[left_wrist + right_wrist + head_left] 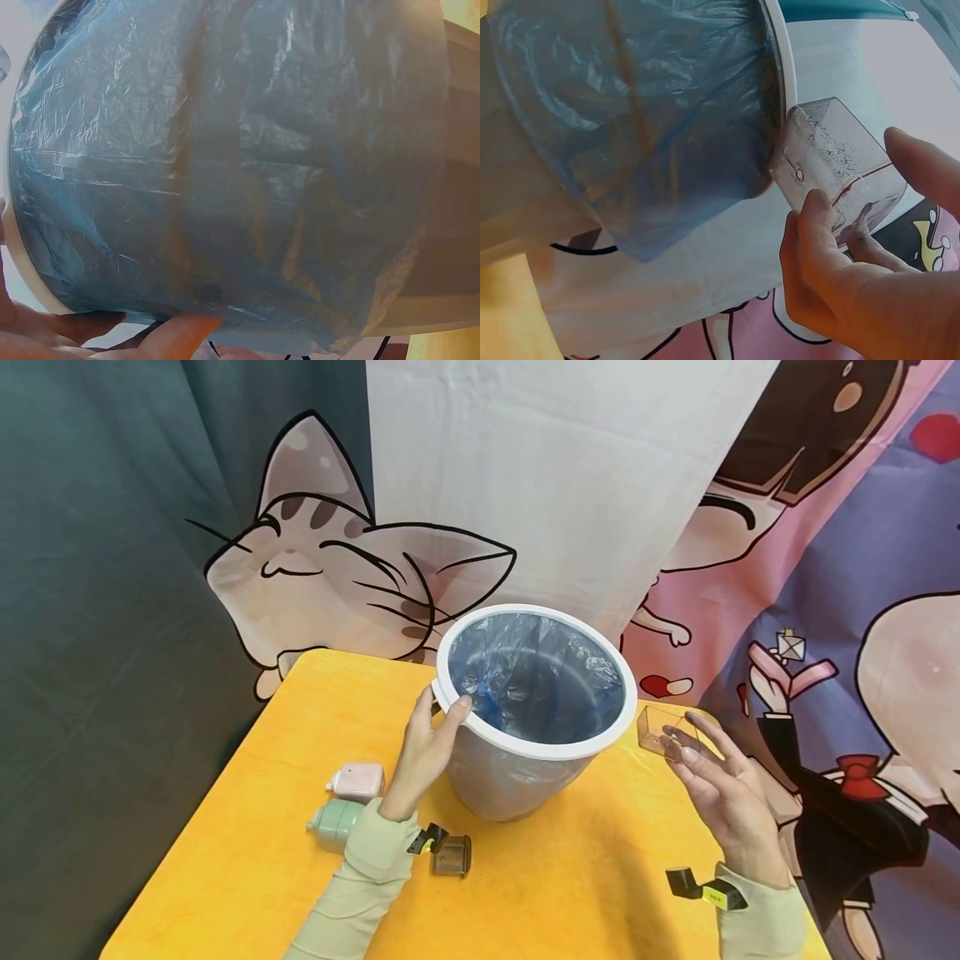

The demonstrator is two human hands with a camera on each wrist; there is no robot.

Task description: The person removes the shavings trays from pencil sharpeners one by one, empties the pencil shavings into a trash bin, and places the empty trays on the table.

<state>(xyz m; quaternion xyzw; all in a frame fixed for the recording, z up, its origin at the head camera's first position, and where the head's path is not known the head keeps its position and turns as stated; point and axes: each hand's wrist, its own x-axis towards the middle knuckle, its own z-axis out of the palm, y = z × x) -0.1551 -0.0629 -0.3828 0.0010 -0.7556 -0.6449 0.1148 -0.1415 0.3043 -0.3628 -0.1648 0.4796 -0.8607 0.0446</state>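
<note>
A pale waste bin [517, 789] with a white rim stands on the yellow table, lined with a bluish translucent plastic bag [525, 681]. My left hand [423, 752] grips the left of its rim, thumb over the edge and fingers outside. In the left wrist view the bag [262, 150] shows through the bin's wall. To the right of the bin, my right hand [731, 793] holds a small clear plastic box [652, 731] by its near side. The right wrist view shows droplets or specks inside this box [832, 146], which is tilted close to the rim.
Left of the bin lie a pink bottle [360, 782] and a green bottle [336, 824], partly behind the left sleeve. A small dark translucent box [452, 857] rests in front of the bin. Cartoon-printed cloth [562, 468] hangs behind the yellow table [555, 893].
</note>
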